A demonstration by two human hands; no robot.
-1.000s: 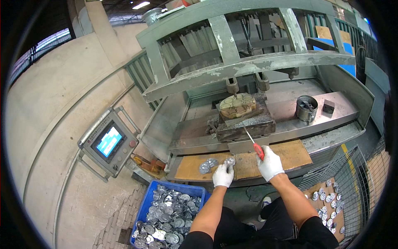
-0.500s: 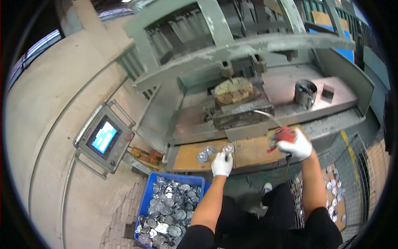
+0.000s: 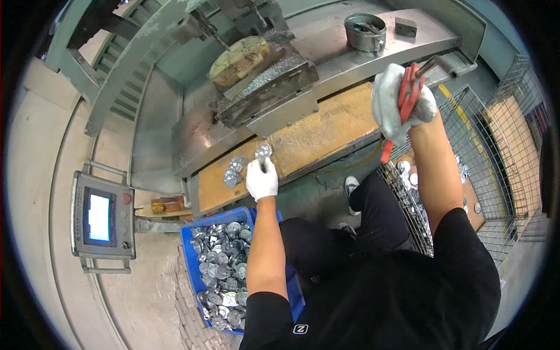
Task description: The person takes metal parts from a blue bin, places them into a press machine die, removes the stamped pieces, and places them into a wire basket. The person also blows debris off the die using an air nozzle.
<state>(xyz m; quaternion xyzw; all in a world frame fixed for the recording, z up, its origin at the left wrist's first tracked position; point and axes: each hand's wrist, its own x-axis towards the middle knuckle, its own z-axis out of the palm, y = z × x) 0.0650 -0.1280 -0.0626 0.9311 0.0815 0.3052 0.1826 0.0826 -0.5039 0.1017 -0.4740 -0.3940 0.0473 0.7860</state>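
My left hand (image 3: pixel 261 179), in a white glove, rests on the wooden board (image 3: pixel 326 131) at the front of a press and pinches a round metal disc (image 3: pixel 263 151). A small pile of similar discs (image 3: pixel 233 169) lies just left of it. My right hand (image 3: pixel 399 102), also gloved, is raised over the right end of the board and grips red-handled tongs (image 3: pixel 408 96); their metal tips point away to the upper right. The die block (image 3: pixel 265 81) with a worn yellowish round top stands behind the board.
A blue crate (image 3: pixel 195 265) full of metal discs sits on the floor at my lower left. A wire mesh basket (image 3: pixel 461 169) with more discs is at my right. A control panel (image 3: pixel 102 216) with a lit screen stands left. A metal can (image 3: pixel 364 30) sits on the press table.
My right hand has pulled the tongs away from the die block and swung them up and to the right. The left hand stays by the disc pile. The view has tilted downward.
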